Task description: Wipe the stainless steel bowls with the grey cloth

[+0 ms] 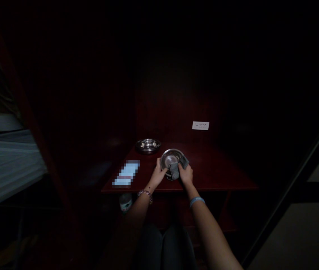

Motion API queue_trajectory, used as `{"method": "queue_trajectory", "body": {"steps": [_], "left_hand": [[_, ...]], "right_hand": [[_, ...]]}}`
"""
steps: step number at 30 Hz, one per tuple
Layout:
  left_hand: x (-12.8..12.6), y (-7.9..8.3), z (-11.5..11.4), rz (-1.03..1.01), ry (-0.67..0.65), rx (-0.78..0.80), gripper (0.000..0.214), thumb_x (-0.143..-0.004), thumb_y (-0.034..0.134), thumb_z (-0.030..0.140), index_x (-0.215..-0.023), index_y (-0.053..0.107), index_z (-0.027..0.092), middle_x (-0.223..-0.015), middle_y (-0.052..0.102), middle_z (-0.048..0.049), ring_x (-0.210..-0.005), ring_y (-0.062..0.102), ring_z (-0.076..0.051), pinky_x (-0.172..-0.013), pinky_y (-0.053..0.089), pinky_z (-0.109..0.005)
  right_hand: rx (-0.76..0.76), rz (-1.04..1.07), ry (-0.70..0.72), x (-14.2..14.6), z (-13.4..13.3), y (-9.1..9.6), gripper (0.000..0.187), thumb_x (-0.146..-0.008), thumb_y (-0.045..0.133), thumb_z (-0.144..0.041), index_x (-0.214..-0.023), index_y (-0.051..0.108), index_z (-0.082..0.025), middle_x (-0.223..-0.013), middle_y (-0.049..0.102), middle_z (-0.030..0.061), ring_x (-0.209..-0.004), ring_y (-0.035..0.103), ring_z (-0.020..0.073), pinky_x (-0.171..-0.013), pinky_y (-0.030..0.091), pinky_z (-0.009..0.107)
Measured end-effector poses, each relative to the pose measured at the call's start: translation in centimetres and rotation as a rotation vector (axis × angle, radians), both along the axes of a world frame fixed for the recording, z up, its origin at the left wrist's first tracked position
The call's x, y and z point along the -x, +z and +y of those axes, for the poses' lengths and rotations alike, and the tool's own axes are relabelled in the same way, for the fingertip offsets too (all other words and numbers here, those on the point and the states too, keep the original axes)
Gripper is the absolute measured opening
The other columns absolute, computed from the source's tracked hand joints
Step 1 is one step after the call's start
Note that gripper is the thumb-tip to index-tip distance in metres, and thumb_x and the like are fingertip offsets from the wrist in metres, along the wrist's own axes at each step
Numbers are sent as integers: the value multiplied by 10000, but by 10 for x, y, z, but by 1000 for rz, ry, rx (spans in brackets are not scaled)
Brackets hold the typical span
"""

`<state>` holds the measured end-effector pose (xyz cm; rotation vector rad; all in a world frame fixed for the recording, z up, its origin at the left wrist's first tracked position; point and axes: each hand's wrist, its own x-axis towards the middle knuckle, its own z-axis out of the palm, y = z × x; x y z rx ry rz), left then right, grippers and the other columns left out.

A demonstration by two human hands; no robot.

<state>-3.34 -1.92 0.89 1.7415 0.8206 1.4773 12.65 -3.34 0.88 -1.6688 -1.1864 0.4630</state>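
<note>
A round steel plate (169, 156) is tilted up above the dark red table (218, 172). My left hand (158, 174) grips its left rim, fingers closed on the edge. My right hand (185, 173) presses a grey cloth (174, 168) against the plate's lower right part, fingers wrapped round the cloth. A second steel bowl (148, 145) rests on the table behind and to the left, apart from both hands.
A flat pale object (126, 173) lies on the table's left part. A white wall socket (200, 125) sits on the dark back panel. A plastic bottle (125, 203) stands below the table's front edge. My knees (165, 243) are under the table. A bed-like surface (7, 165) is at left.
</note>
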Motion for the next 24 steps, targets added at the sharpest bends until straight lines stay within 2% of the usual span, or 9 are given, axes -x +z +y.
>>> {"method": "queue_trajectory", "body": {"steps": [7,12,16,20,24], "left_hand": [[1,3,3,-126,33,65,387,-671,567,177,-1057,533,183,-1012,638,-33,-994,597,-200,-964,440,-374],[3,7,1,-166,51,119,393,-664,576,194,-1056,585,166,-1045,665,-49,-1012,608,-218,-966,454,-383],[3,6,2,-157,54,148,428,-719,581,262,-1133,587,151,-1124,664,-75,-1055,602,-232,-986,447,-400],[2,2,3,-149,50,135,468,-772,580,348,-1198,564,155,-1253,612,-89,-1164,556,-237,-1067,374,-405],[-1,1,1,-101,40,136,526,-773,602,368,-1243,529,145,-1292,584,-108,-1212,525,-258,-1102,326,-427]], "right_hand": [[21,-24,3,1,-5,6,411,-845,543,-425,-1182,638,-210,-1091,688,86,-1014,643,224,-874,485,291],[33,-22,15,2,-9,10,407,-846,542,-429,-1178,641,-216,-1088,688,83,-1013,642,224,-874,485,297],[37,-29,21,2,-10,11,404,-845,546,-426,-1177,639,-216,-1098,685,79,-1018,639,214,-879,479,287],[55,-32,12,2,-10,11,410,-853,532,-426,-1196,626,-221,-1105,681,76,-1018,639,212,-887,477,291],[50,-23,-8,2,-8,9,417,-855,526,-430,-1197,624,-213,-1096,682,84,-1023,639,221,-895,478,299]]}}
